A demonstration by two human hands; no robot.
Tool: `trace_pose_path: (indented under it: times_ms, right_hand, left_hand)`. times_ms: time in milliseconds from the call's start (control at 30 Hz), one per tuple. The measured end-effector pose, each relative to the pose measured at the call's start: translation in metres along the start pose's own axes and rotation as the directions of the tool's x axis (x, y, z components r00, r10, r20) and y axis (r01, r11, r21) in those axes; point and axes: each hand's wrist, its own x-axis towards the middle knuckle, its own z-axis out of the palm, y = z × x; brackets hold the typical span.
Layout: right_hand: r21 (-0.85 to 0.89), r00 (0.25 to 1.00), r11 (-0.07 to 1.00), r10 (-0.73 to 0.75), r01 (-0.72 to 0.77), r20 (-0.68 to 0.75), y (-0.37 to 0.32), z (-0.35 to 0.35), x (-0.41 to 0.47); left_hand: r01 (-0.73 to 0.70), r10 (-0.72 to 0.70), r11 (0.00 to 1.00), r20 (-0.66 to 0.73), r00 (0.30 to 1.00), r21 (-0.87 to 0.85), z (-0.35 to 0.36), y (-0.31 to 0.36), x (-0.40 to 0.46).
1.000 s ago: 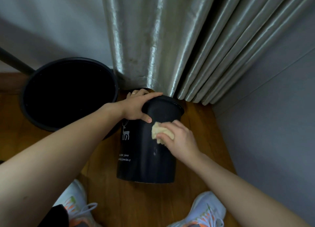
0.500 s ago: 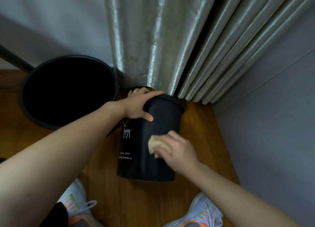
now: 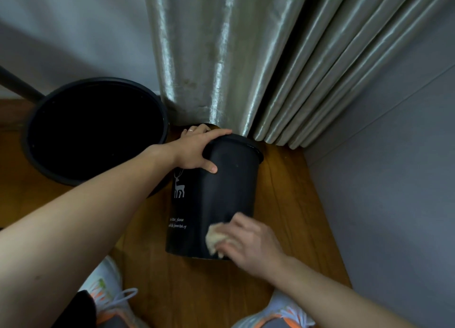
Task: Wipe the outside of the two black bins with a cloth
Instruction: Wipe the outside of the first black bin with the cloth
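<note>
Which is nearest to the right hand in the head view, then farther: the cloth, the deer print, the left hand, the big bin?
From the right hand:
1. Cloth, pinched in its fingers, low on the small black bin.
2. Deer print, up the bin's left side.
3. Left hand, gripping the bin's rim.
4. Large black bin, far left by the wall.

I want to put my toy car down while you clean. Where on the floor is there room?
Bare wooden floor shows to the right of the small bin, up to the grey wall. A smaller patch lies between the two shoes, in front of the bin. It is crowded to the left, where the big bin and curtain press close.
</note>
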Motion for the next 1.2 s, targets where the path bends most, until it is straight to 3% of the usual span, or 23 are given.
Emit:
trace_pose_path:
  times_ms: [100, 167, 233, 300, 567, 767, 1000, 1200]
  right_hand:
    - [-0.009, 0.989, 0.996, -0.088, 0.090, 0.117, -0.001, -0.001, -0.007]
    - [-0.023, 0.999, 0.999, -0.036, 0.037, 0.032, 0.002, -0.005, 0.004]
    - [0.018, 0.988, 0.993, 0.118, -0.117, -0.104, 0.004, -0.008, 0.016]
    - [0.047, 0.968, 0.979, 0.203, -0.198, -0.151, 0.003, -0.005, 0.020]
    - [0.088, 0.978, 0.995, 0.030, -0.049, 0.207, -0.011, -0.004, -0.011]
    - [0.270, 0.964, 0.939, 0.247, -0.212, -0.101, -0.007, -0.020, 0.010]
    - [0.292, 0.910, 0.909, 0.363, -0.299, -0.198, -0.009, -0.054, 0.028]
    - [0.367, 0.825, 0.875, 0.444, -0.316, -0.350, -0.025, -0.098, 0.050]
  left_hand:
    - [0.000, 0.000, 1.000, 0.004, 1.000, -0.004, 0.000, 0.001, -0.001]
    - [-0.003, 0.003, 1.000, -0.010, 1.000, -0.003, 0.001, 0.001, -0.002]
    - [-0.012, 0.012, 1.000, -0.019, 1.000, 0.001, 0.001, 0.002, -0.001]
    - [-0.015, 0.015, 1.000, -0.024, 1.000, 0.003, 0.002, 0.002, -0.001]
    - [-0.008, 0.008, 1.000, -0.024, 1.000, 0.007, 0.004, 0.005, 0.001]
    - [0.070, -0.070, 0.997, -0.007, 0.998, 0.036, 0.000, 0.015, 0.007]
    - [0.144, -0.144, 0.984, 0.001, 0.990, -0.105, -0.009, 0.019, 0.004]
    - [0.046, -0.056, 0.997, -0.192, 0.980, -0.057, -0.031, 0.042, -0.010]
